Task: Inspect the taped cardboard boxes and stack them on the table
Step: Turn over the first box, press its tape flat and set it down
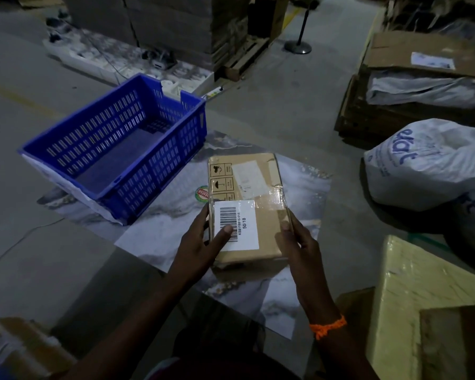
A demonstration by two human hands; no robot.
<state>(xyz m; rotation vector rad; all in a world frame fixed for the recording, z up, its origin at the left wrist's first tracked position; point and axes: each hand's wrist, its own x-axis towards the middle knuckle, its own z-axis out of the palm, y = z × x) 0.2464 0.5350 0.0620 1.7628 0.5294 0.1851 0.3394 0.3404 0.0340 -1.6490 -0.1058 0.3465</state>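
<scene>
Presently, head view, dim light: one cardboard box (268,231) is held over the marble-patterned table (299,182), near its middle, long axis pointing away from the person. Whether its far end rests on the table I cannot tell; a shadow lies under the near end. Box is flat, brown and rectangular, its top face up. A white barcode label (236,226) sits on the near-left part of the top, and "50/18" is readable beside the bars. Glossy clear tape (270,200) crosses the top at mid-length and wrinkles toward the right edge. Black handling symbols (221,178) are printed in a column at far left, with a pale, faded label (248,178) beside them. The left hand (200,242) grips the box's left side, thumb flat on the barcode label, fingers curled over the edge. The right hand (299,239) clasps the right side, thumb on the top edge; an orange wristband (328,326) is on that wrist. A blue slotted crate (154,171) stands on the table's far-left corner, just beside the box but apart from it. White sacks (428,165) lie to the right, off the table.
</scene>
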